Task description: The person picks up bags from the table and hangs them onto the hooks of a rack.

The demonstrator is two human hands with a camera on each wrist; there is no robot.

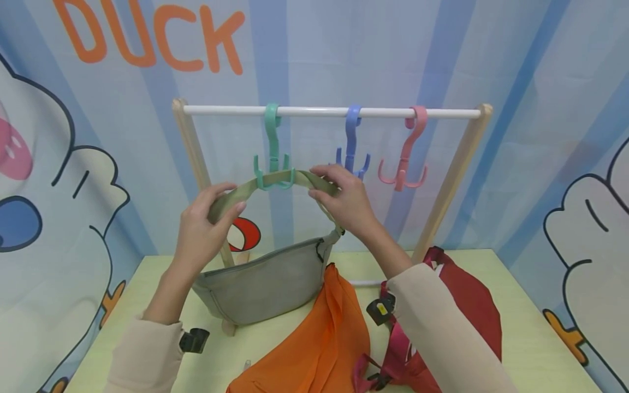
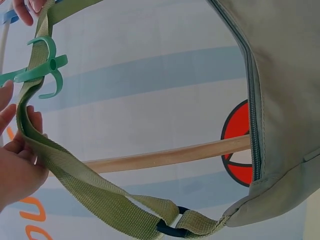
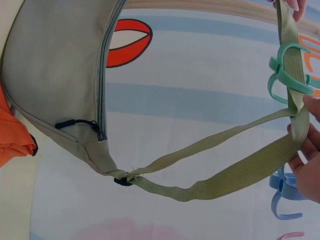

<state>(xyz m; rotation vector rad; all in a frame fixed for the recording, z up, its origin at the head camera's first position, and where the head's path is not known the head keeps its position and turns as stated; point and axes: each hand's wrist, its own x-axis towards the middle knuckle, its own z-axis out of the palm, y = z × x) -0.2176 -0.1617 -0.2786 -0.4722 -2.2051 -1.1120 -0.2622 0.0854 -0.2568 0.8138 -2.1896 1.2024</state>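
Observation:
A grey-green waist bag (image 1: 267, 284) with a zipper hangs tilted from its olive webbing strap (image 1: 280, 176). The strap's middle runs across the lower prongs of a green hook (image 1: 272, 131), behind the front ones. On the left side of that hook, my left hand (image 1: 200, 229) holds the strap between thumb and fingers. My right hand (image 1: 346, 199) pinches it on the other side, where the webbing doubles and twists. In the right wrist view, the doubled strap (image 3: 240, 160) runs down to a dark buckle (image 3: 123, 181) at the bag's end.
A white rail (image 1: 314, 112) on wooden posts also carries a blue hook (image 1: 351, 134) and a pink hook (image 1: 405, 153). On the pale yellow table (image 1: 147, 305) lie an orange cloth bag (image 1: 324, 338) and a red bag (image 1: 472, 305). A printed curtain backs everything.

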